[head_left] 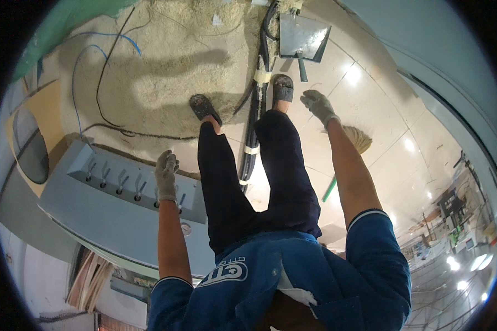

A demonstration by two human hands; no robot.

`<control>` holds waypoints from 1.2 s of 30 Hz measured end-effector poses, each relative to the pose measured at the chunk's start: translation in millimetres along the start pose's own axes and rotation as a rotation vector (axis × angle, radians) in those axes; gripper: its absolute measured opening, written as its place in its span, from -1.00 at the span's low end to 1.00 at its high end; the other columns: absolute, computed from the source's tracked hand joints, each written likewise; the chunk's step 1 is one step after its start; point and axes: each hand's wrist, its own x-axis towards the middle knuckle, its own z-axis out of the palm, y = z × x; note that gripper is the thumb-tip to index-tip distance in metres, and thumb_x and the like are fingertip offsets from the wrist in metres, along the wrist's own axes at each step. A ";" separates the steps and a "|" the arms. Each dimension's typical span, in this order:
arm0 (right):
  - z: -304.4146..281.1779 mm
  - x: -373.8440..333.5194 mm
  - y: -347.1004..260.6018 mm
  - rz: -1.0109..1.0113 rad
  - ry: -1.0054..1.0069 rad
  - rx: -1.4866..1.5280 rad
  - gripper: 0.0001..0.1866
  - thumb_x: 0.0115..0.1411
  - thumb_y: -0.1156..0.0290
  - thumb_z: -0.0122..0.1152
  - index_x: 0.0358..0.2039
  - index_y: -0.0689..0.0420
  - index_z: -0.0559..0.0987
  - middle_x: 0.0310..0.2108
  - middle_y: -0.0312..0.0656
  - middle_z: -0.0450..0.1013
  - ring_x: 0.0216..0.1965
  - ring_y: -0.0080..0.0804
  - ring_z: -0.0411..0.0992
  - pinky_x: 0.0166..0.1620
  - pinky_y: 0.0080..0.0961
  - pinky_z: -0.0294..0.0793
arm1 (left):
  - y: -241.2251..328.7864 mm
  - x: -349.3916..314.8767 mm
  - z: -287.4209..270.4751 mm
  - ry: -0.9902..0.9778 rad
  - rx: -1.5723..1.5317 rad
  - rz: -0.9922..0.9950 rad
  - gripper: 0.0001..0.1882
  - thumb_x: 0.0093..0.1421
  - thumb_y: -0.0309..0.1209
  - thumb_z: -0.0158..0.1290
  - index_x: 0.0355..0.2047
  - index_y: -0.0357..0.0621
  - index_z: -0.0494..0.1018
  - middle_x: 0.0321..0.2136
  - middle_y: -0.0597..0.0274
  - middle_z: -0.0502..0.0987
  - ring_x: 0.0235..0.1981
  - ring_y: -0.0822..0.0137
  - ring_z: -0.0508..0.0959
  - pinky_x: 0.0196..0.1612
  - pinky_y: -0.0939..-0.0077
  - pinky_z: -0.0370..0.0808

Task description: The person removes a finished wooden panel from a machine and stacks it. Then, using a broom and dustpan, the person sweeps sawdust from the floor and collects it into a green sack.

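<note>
Both of my hands wear pale grey work gloves. My left hand (167, 175) hangs over the grey machine panel (116, 207), beside its row of levers (128, 187); its fingers are loosely bent and hold nothing that I can see. Out to the right, my right hand (318, 106) is over the tiled floor near my shoe (283, 87), fingers relaxed and slightly apart, without anything in them. A metal dustpan (301, 37) with a dark handle lies ahead of it. Behind my right forearm are broom bristles (358, 139) and a green stick (329, 189).
Sawdust-like debris (165, 71) covers the floor at the far left, with loose blue and black cables (102, 77) on it. A thick black hose bundle (254, 118) runs between my feet. A pale cabinet edge (447, 105) borders the right.
</note>
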 end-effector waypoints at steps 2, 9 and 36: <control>-8.8 14.9 10.9 0.020 0.004 0.039 -0.44 0.13 0.16 0.35 0.06 0.22 0.47 -0.19 -0.13 0.56 -0.22 -0.46 0.49 -0.15 -0.50 0.48 | -13.3 -21.0 27.9 -0.011 -0.029 0.009 -0.68 0.31 -0.42 0.04 0.05 -0.25 0.41 -0.18 0.26 0.52 -0.21 0.45 0.52 -0.08 0.52 0.48; -16.7 102.6 78.7 0.189 0.142 -0.232 -0.03 -0.04 -0.01 0.48 0.29 0.02 0.18 0.18 0.07 0.32 0.17 -0.10 0.33 0.17 -0.30 0.34 | -86.3 -34.6 104.8 -0.041 -0.051 -0.059 -0.72 0.30 -0.52 0.02 0.01 -0.31 0.42 -0.19 0.24 0.52 -0.22 0.44 0.52 -0.11 0.57 0.49; 48.0 50.6 27.7 0.163 0.263 -0.218 -0.71 0.26 0.23 0.23 -0.52 -0.10 0.33 -0.72 -0.56 0.07 -0.77 -0.79 -0.05 -0.73 -0.72 -0.12 | -518.2 386.5 89.8 0.547 -0.094 -0.565 -0.51 0.15 -0.03 0.08 -0.18 -0.23 0.59 -0.21 0.02 0.60 -0.15 0.21 0.58 -0.09 0.22 0.49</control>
